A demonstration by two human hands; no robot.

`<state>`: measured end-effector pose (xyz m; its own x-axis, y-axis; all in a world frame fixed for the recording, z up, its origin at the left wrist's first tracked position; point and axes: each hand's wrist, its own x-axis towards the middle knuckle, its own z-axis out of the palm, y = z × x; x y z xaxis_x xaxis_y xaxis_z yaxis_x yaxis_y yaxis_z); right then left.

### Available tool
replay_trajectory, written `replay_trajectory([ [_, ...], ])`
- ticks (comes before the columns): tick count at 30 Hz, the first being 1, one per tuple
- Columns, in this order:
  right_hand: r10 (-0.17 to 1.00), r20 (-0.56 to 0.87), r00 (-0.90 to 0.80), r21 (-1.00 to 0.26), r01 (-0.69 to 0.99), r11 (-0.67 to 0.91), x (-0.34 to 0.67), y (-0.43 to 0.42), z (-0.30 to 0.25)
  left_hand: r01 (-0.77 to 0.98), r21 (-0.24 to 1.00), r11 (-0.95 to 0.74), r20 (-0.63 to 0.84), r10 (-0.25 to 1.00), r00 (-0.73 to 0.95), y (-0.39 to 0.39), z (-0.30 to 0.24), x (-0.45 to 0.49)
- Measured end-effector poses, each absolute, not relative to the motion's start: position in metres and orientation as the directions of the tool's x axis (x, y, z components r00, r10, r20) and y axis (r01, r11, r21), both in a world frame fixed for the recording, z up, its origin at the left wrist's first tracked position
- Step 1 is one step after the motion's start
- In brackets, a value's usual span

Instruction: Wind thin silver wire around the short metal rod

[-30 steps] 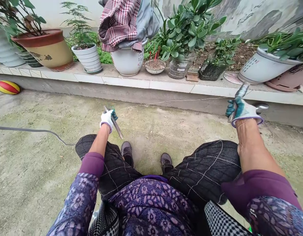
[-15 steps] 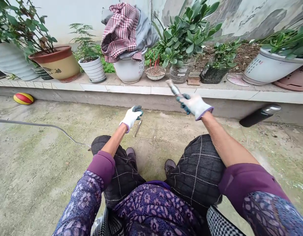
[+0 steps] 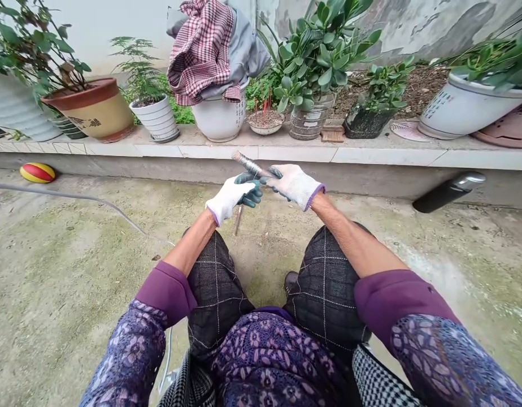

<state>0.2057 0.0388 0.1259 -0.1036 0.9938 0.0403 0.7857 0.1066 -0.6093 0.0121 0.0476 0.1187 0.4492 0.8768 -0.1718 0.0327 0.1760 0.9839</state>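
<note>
Two fists: right hand (image 3: 292,183) clenches a grey ribbed rod (image 3: 247,163), left hand (image 3: 232,195) a thin stick (image 3: 238,219).

Left hand (image 3: 230,196), right hand (image 3: 294,185) gloved, clenched, knuckles touching.

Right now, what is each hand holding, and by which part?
The right hand holds a grey rod by its near end; the far end sticks out up-left. The left hand holds a thin stick by its top; the rest hangs below.
</note>
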Motion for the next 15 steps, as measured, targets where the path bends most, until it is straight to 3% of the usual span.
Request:
replay_trajectory([
  [4, 0.992, 0.051, -0.114, -0.586, 0.801, 0.122, 0.204, 0.041, 0.127, 0.062, 0.994, 0.094, -0.109, 0.936, 0.335, 0.033, 0.123, 0.004],
  [8, 0.993, -0.057, -0.106, -0.762, 0.647, 0.025, 0.199, 0.034, 0.133, 0.118, 0.991, 0.062, -0.099, 0.934, 0.343, 0.03, 0.125, -0.003],
  [12, 0.953, -0.122, -0.278, -0.902, 0.431, 0.01, 0.205, 0.025, 0.137, 0.161, 0.986, 0.029, -0.087, 0.927, 0.365, 0.039, 0.12, -0.013],
  [15, 0.833, -0.256, -0.491, -0.89, 0.455, -0.006, 0.212, 0.016, 0.134, 0.299, 0.954, 0.032, -0.161, 0.895, 0.416, 0.045, 0.11, -0.021],
])
